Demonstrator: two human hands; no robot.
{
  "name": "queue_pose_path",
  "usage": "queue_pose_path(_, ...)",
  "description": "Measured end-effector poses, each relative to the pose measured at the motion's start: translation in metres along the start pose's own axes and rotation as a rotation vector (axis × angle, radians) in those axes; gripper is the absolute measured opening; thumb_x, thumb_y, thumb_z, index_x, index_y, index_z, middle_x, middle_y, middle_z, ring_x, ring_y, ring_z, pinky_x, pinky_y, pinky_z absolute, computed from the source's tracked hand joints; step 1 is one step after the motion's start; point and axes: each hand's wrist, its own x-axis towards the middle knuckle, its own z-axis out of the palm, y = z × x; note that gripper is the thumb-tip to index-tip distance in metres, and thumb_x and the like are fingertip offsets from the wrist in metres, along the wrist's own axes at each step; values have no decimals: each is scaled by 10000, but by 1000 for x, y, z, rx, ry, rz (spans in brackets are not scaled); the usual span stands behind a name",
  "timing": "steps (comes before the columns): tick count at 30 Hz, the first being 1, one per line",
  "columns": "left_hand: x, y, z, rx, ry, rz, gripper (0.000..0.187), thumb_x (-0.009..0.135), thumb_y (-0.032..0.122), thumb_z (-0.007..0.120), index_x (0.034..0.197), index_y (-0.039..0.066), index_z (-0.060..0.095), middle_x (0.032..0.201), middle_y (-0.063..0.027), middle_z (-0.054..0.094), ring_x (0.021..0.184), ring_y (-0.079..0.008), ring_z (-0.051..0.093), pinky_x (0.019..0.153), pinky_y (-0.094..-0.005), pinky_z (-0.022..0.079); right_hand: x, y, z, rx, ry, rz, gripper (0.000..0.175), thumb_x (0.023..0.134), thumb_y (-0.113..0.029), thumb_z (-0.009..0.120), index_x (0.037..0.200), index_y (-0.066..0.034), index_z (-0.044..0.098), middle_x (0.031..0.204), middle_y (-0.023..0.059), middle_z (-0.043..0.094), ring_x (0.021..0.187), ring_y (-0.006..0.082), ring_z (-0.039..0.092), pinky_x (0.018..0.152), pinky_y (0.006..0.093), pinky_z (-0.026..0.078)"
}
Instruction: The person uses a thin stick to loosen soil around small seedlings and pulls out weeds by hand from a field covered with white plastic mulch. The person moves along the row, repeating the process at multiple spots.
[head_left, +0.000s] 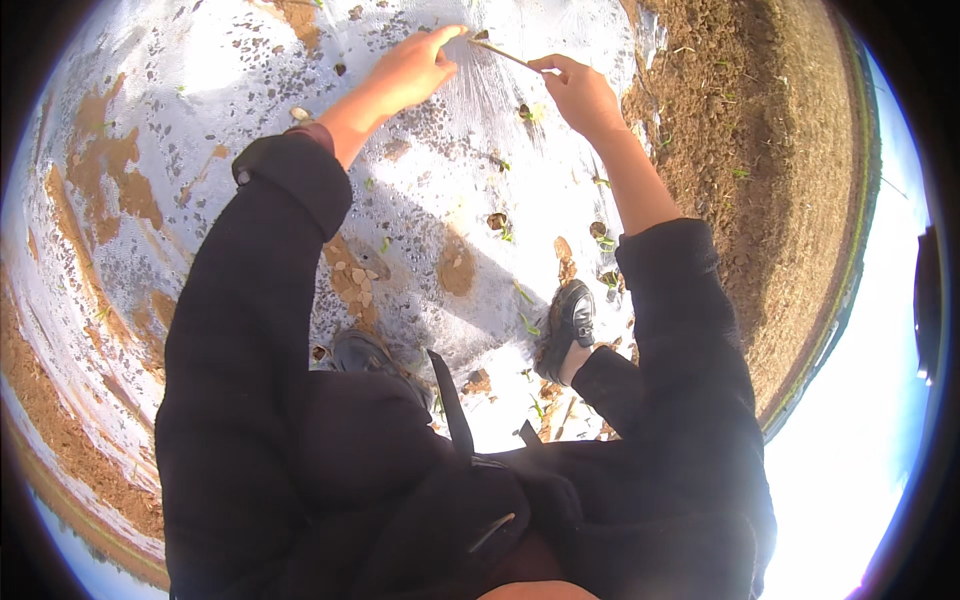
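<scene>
Thin plastic mulch film (420, 184), pale and shiny, covers the ground before me. My right hand (583, 96) pinches one end of a thin brown stick (504, 54) between thumb and fingers. The stick's far end lies close to a small dark hole (481, 35) in the film. My left hand (411, 71) holds nothing visible; its index finger reaches towards that same hole, and the thumb stands apart. Whether the fingertip touches the film I cannot tell. Nearer to me, a green seedling (506, 234) pokes out beside another hole (496, 221).
Several more seedlings grow from holes on the right, one seedling (606, 243) near my right forearm. My black shoes (576, 319) stand on the film. Pebbles (360, 279) and soil patches (456, 270) lie on it. Bare soil (727, 142) runs along the right edge.
</scene>
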Motion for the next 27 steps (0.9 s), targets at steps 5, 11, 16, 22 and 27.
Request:
queue_pose_path(5, 26, -2, 18, 172, -17, 29, 526, 874, 181, 605, 1380, 226, 472, 997, -95, 569, 807, -230, 601, 721, -382, 489, -16, -9, 12, -204, -158, -138, 255, 934, -264, 475, 1086, -316, 674, 755, 40, 673, 743, 248, 658, 710, 388, 514)
queue_pose_path(11, 34, -16, 40, 342, -27, 34, 534, 873, 234, 620, 1384, 218, 467, 1103, -140, 567, 1003, -313, 585, 828, -424, 482, -27, -6, 13, -142, -101, 11, 258, 963, -257, 467, 1144, -294, 646, 770, 27, 672, 666, 177, 623, 634, 349, 502)
queue_pose_path(16, 26, -28, 51, 553, -200, 78, 532, 855, 242, 626, 1368, 202, 491, 1073, -149, 562, 1030, -324, 572, 838, -435, 489, -28, 5, 12, -41, 94, 152, 248, 976, -252, 448, 1135, -290, 634, 751, 46, 678, 694, 223, 663, 625, 369, 509)
queue_pose_path(22, 9, -29, 50, 510, -168, 151, 430, 853, 232, 598, 1280, 194, 579, 1036, -131, 559, 999, -312, 575, 840, -430, 484, -10, 15, 44, -125, 45, 194, 265, 980, -287, 435, 1162, -308, 626, 802, 63, 679, 700, 223, 642, 646, 374, 504)
queue_pose_path(27, -14, -36, 19, 358, -20, 208, 325, 874, 217, 575, 1191, 158, 611, 1004, -95, 586, 941, -285, 598, 824, -409, 483, -27, 34, 52, -72, -36, 266, 288, 988, -287, 429, 1210, -301, 613, 818, 64, 672, 642, 178, 606, 602, 349, 480)
